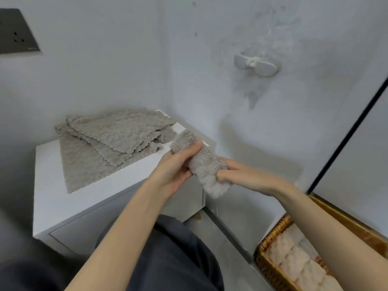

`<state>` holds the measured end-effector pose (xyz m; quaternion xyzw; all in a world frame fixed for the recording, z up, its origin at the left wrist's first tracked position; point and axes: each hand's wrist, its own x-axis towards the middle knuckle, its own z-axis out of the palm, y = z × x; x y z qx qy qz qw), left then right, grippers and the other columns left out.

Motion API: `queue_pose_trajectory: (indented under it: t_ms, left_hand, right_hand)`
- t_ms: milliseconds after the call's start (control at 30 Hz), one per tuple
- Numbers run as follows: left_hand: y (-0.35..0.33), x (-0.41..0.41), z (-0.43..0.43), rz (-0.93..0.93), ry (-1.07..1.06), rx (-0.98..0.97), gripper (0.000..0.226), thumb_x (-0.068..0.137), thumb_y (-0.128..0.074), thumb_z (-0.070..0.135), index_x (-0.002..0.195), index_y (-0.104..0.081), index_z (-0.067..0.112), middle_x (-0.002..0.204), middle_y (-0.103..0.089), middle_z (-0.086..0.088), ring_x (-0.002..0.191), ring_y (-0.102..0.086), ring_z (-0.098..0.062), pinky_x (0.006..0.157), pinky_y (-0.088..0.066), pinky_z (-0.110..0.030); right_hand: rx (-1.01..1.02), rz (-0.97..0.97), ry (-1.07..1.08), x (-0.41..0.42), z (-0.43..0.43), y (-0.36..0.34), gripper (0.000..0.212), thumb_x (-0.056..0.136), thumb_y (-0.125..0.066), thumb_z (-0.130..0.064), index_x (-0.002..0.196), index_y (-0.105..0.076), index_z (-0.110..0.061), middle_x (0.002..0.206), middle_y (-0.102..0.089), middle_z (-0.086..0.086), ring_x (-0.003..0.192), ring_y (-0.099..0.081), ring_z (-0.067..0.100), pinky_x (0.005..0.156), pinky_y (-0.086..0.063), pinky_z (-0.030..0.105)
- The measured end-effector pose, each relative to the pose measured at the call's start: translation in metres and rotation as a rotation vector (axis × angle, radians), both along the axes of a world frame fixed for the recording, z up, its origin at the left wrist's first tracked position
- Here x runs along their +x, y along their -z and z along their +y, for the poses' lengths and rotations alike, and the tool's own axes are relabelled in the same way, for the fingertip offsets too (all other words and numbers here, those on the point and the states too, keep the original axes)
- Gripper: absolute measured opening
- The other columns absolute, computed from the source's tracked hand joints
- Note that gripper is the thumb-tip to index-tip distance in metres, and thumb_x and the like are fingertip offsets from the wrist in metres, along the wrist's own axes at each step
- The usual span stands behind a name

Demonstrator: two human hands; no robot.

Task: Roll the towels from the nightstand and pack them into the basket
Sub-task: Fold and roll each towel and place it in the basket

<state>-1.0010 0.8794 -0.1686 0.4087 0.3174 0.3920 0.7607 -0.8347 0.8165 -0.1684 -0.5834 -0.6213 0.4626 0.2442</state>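
Several packed towels (298, 261) lie in the wicker basket (270, 238), low right | left hand (175, 165) and right hand (243, 175) both curl round one rolled towel (202, 164), held in the air, tilted | flat towels (109, 139) piled on white surface (48, 185) beyond | wall behind: hook (255, 65), socket (14, 32)

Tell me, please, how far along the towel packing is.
Done: several towel rolls already lie in the wicker basket. In hand: the left hand and right hand grip one rolled towel in the air, not yet packed. Left: a pile of flat towels lies on the nightstand, waiting to be rolled.
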Motion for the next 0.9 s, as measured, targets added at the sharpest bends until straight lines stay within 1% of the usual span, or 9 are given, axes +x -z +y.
queue_pose_trajectory:
  t_ms: [67,100,200,333,467,600,700,767,900]
  left_hand:
    - [0.01,0.012,-0.009,0.033,0.07,-0.005,0.045,0.071,-0.073,0.019,0.112,-0.062,0.003,0.102,-0.071,-0.01,0.094,-0.069,-0.019,0.078,-0.058,-0.031]
    - [0.016,0.019,-0.014,0.054,0.104,-0.009,0.047,0.068,-0.073,0.019,0.112,-0.062,0.004,0.101,-0.071,-0.009,0.094,-0.069,-0.018,0.081,-0.058,-0.031]
    - [0.034,0.039,-0.028,0.117,0.17,0.003,0.045,0.066,-0.075,0.02,0.108,-0.064,0.006,0.098,-0.073,-0.007,0.093,-0.07,-0.017,0.077,-0.058,-0.027]
    - [0.059,0.06,-0.047,0.247,0.238,0.086,0.044,0.071,-0.078,0.021,0.11,-0.064,0.006,0.103,-0.073,-0.007,0.095,-0.069,-0.018,0.078,-0.056,-0.026]
    - [0.083,0.079,-0.062,0.387,0.312,0.14,0.039,0.076,-0.077,0.026,0.11,-0.066,0.011,0.102,-0.073,-0.002,0.093,-0.069,-0.014,0.07,-0.053,-0.021]
    - [0.102,0.099,-0.076,0.475,0.462,0.148,0.033,0.081,-0.072,0.029,0.11,-0.067,0.014,0.106,-0.072,0.001,0.101,-0.066,-0.012,0.093,-0.051,-0.029]
    - [0.113,0.111,-0.083,0.542,0.604,0.153,0.042,0.085,-0.067,0.039,0.119,-0.063,0.016,0.114,-0.069,0.001,0.107,-0.064,-0.014,0.101,-0.046,-0.036]
    - [0.122,0.126,-0.091,0.597,0.672,0.161,0.048,0.088,-0.06,0.043,0.128,-0.057,0.017,0.123,-0.064,0.004,0.115,-0.058,-0.014,0.104,-0.042,-0.034]
    - [0.139,0.15,-0.104,0.775,0.733,0.225,0.055,0.096,-0.041,0.049,0.141,-0.041,0.017,0.141,-0.047,0.004,0.126,-0.046,-0.016,0.097,-0.035,-0.027]
  right_hand:
    - [-0.14,0.136,0.045,0.012,-0.016,0.013,0.07,0.07,-0.054,-0.028,0.136,-0.036,-0.011,0.131,-0.049,0.016,0.11,-0.054,0.019,0.103,-0.044,0.042]
    - [-0.192,0.223,0.082,0.018,-0.024,0.021,0.075,0.07,-0.057,-0.028,0.138,-0.031,-0.01,0.137,-0.045,0.016,0.113,-0.053,0.017,0.106,-0.041,0.042]
    - [-0.258,0.468,0.15,0.032,-0.043,0.046,0.078,0.074,-0.06,-0.026,0.141,-0.026,-0.006,0.138,-0.046,0.018,0.119,-0.054,0.022,0.107,-0.041,0.043]
    - [-0.225,0.673,0.161,0.045,-0.065,0.074,0.05,0.084,-0.055,-0.022,0.132,-0.044,-0.018,0.133,-0.056,0.013,0.116,-0.059,0.022,0.096,-0.051,0.032]
    - [-0.25,0.677,0.232,0.063,-0.09,0.104,0.056,0.086,-0.054,-0.018,0.14,-0.04,-0.024,0.131,-0.06,0.004,0.119,-0.058,0.02,0.09,-0.05,0.027]
    - [-0.332,0.672,0.287,0.084,-0.114,0.132,0.052,0.085,-0.055,-0.018,0.136,-0.043,-0.027,0.128,-0.062,0.002,0.117,-0.06,0.019,0.089,-0.051,0.028]
    - [-0.379,0.691,0.336,0.099,-0.13,0.151,0.05,0.084,-0.055,-0.016,0.131,-0.045,-0.031,0.125,-0.064,0.001,0.114,-0.062,0.019,0.086,-0.053,0.029]
    - [-0.39,0.704,0.406,0.113,-0.143,0.166,0.053,0.082,-0.056,-0.015,0.133,-0.046,-0.029,0.124,-0.065,0.005,0.112,-0.062,0.021,0.084,-0.053,0.029]
    - [-0.358,0.696,0.567,0.142,-0.172,0.197,0.058,0.071,-0.058,-0.015,0.128,-0.05,-0.015,0.116,-0.063,0.013,0.102,-0.061,0.027,0.083,-0.051,0.034]
